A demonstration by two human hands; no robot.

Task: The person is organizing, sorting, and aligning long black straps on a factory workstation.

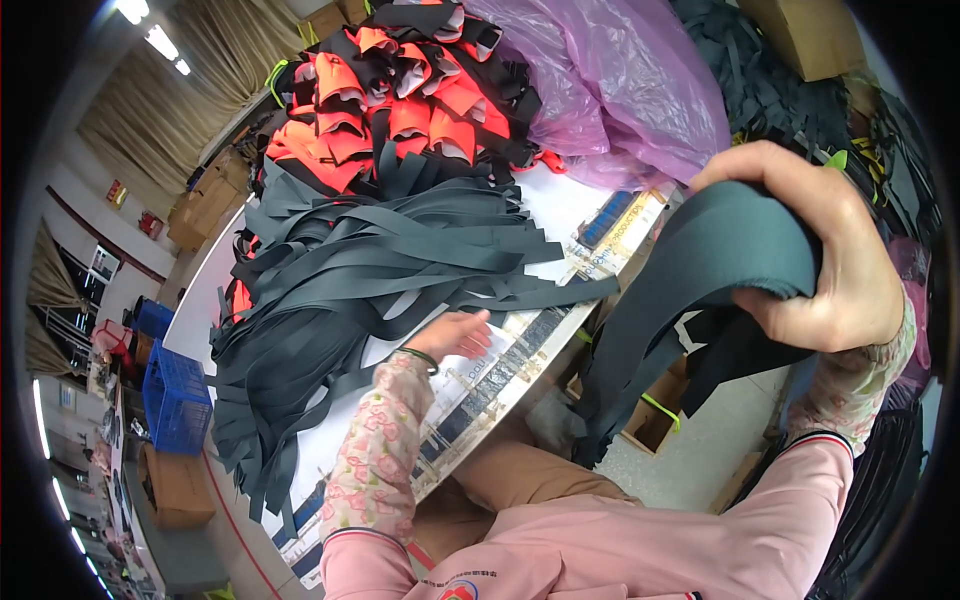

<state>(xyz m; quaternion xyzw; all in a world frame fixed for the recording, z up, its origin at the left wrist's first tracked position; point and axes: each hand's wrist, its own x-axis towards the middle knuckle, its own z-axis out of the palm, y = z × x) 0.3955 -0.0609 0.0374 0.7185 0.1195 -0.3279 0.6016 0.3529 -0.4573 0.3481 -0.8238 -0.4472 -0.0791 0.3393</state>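
Observation:
My right hand is raised at the right, its fingers and thumb wrapped round a bundle of dark grey-green fabric strips. The bundle bends over in the grip and its long ends hang down past the table's edge. Low over the white table, my left hand has its fingers stretched out, with nothing visible in it. It is nearest to a loose pile of the same kind of strips, which spreads across the table and droops over its left side.
Behind the strips lies a heap of orange and black fabric pieces, beside a pink-purple plastic bag. Printed tape lines the near table edge. A blue crate stands at the left; a cardboard box sits on the floor below.

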